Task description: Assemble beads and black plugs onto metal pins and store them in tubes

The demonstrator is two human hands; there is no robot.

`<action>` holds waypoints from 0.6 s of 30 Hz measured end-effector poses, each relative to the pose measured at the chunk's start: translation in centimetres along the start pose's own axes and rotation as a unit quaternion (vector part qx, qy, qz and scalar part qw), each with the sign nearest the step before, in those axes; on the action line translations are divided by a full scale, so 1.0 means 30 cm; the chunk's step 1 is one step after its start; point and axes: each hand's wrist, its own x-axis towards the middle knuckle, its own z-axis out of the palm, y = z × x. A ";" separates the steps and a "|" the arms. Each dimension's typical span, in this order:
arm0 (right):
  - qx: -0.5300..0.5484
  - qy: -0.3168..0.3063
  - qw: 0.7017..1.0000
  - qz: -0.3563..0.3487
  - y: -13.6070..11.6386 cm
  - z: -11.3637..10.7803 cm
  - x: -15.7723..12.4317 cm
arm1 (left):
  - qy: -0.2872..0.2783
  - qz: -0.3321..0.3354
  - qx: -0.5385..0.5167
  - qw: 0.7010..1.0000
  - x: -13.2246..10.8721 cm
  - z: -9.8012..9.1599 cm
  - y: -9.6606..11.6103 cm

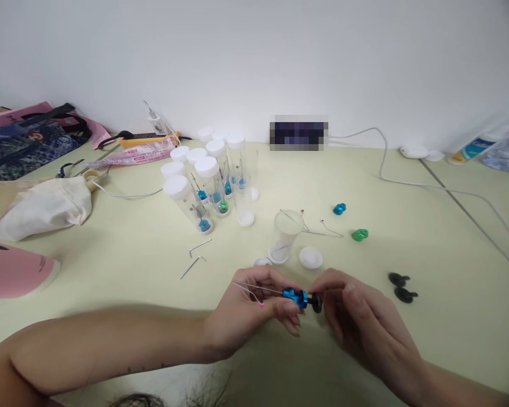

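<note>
My left hand is closed around a blue metal fitting, pinching it between thumb and fingers. Thin wire runs from the fitting back over the hand, with a small pink bead near the thumb. A black disc-headed plug sits at the fitting's right end. My right hand has its curled fingers at that disc, the thumb a little apart from it. Beyond the hands stand an open clear tube and a white cap.
Several white-capped tubes with blue or green fittings stand left of centre. Two hex keys lie before them. At right are a blue fitting, a green fitting and two black plugs. Wires lie behind the tube.
</note>
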 end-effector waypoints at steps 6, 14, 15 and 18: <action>-0.020 0.006 1.000 0.012 0.006 0.001 0.004 | -0.005 0.003 0.002 1.000 0.001 -0.004 -0.003; -0.027 -0.001 0.998 -0.051 0.011 -0.007 0.008 | -0.003 -0.005 0.003 1.000 -0.002 -0.001 -0.002; -0.030 0.004 0.998 -0.048 0.012 -0.006 0.009 | -0.004 -0.005 0.005 1.000 -0.002 -0.001 -0.002; -0.018 0.029 0.998 -0.055 0.010 -0.005 0.010 | 0.003 -0.002 0.010 1.000 -0.001 -0.002 -0.003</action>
